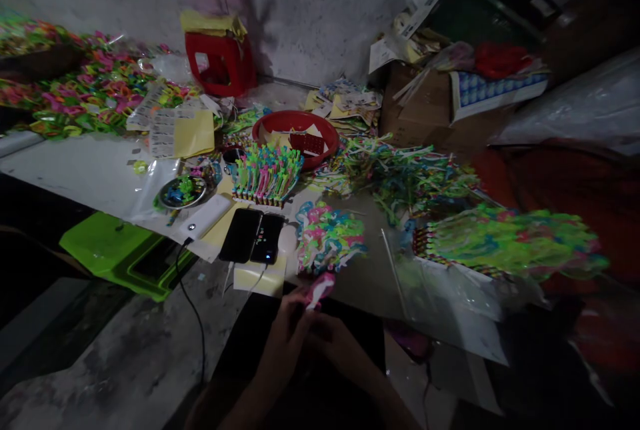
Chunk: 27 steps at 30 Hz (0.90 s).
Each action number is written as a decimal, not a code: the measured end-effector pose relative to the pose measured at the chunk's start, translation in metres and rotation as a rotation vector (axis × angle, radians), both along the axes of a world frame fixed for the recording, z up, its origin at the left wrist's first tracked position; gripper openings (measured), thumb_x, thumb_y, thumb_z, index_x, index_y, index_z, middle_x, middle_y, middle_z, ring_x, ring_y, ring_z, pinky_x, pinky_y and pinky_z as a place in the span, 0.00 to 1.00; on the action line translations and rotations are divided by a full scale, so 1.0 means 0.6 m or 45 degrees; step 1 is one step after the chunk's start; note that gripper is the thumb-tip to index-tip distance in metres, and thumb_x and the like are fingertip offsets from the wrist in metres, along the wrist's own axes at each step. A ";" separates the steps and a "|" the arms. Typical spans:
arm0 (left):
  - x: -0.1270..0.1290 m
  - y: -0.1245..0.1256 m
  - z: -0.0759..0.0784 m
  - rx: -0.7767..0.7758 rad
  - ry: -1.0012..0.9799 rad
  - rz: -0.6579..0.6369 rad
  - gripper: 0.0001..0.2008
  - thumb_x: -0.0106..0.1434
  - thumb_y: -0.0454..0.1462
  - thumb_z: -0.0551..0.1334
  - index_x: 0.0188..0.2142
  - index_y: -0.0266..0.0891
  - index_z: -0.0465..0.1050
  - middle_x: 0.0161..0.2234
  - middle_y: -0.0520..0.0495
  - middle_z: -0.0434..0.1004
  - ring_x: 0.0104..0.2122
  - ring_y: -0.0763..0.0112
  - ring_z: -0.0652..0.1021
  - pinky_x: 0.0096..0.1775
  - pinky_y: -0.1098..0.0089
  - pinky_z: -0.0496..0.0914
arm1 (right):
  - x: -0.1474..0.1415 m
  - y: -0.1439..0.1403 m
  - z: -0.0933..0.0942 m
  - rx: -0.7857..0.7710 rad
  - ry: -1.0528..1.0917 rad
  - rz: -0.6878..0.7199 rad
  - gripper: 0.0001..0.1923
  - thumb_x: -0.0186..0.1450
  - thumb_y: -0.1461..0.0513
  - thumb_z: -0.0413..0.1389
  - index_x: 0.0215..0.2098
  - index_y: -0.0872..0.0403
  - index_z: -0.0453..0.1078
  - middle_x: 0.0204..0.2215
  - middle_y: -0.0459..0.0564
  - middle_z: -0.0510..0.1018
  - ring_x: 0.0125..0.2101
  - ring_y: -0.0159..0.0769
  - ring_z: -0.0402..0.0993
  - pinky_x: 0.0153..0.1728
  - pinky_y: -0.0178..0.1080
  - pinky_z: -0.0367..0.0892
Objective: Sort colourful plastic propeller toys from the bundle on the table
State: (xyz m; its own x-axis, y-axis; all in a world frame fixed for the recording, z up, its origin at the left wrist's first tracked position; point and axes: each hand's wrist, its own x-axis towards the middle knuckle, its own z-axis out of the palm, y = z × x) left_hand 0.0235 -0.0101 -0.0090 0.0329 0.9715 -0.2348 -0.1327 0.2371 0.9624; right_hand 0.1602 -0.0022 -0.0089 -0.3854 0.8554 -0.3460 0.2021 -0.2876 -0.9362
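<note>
At the far left, a big messy heap of bright plastic bits (107,87), pink, green and orange. Below the table (80,163), a green stool (93,247). On the table, yellow paper (197,135) next to the heap, with a red stool (236,70) just behind. Nearer the front, a round metal dish (171,202) with green and blue bits inside. Beside the dish, a white box (209,215) with a black cord (196,303) hanging down to the floor. Next, two dark phones (241,237) side by side, and behind them a standing bunch of colorful strips (265,177), in front of a red tub (263,125).

In the middle, low down, the left hand (286,320), with fingers closed around a pink and white piece (320,290), up off the table's front edge. Close by, the right hand (333,335), with fingers bent near the bottom of the piece; too dark to tell if gripping. Just past the piece, a loose colorful pile (331,237). To the right, a tangled heap (425,177) in front of a brown box (417,103). Farthest right, a mostly green bunch (515,240), lying on its side.
</note>
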 end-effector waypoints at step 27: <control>-0.025 0.158 -0.042 0.756 0.928 -0.040 0.05 0.64 0.38 0.60 0.37 0.43 0.75 0.42 0.45 0.73 0.45 0.61 0.72 0.48 0.61 0.68 | 0.071 0.120 -0.082 0.353 -0.322 -0.539 0.17 0.55 0.48 0.58 0.31 0.52 0.77 0.24 0.45 0.77 0.30 0.35 0.72 0.36 0.36 0.69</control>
State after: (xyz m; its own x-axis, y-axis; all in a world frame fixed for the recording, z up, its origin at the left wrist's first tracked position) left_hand 0.0082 0.0849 -0.0341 0.1014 0.9400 0.3256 0.5485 -0.3259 0.7700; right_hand 0.2026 0.0696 -0.0580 0.0767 0.9894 -0.1236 0.3507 -0.1428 -0.9255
